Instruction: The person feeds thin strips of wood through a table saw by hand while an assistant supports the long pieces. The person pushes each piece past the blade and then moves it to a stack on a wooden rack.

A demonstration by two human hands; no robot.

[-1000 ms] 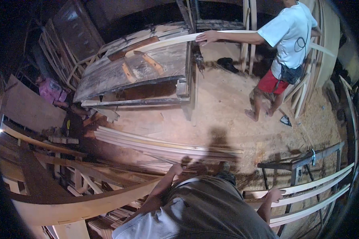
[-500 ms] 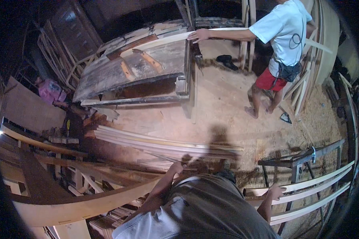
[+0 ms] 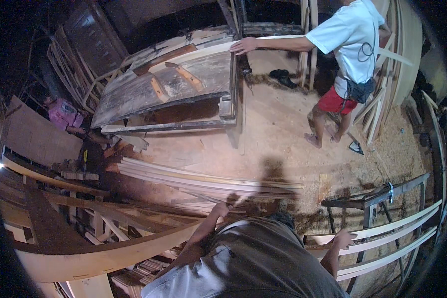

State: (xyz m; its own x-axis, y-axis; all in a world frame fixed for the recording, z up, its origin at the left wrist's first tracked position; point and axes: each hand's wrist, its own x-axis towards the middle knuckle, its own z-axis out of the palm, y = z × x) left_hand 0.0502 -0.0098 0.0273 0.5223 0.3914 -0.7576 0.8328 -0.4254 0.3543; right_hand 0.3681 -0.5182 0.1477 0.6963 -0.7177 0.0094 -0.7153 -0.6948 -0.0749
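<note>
Filling the upper middle of the frame, a dusty desk carries a long curved strip beneath a co-worker's hand. A broad curved board sweeps across the lower left; a stack of straight strips lies on the floor near the centre. Smaller still, pale strips run side by side through the lower right. The right hand meets the uppermost, fingers pointing along it; I cannot tell whether it grips. The left hand, low at centre, is too shadowed to show whether it holds anything. Handling such slender wood well probably calls for a light, even touch, wrist level, fingertips off the edges.
</note>
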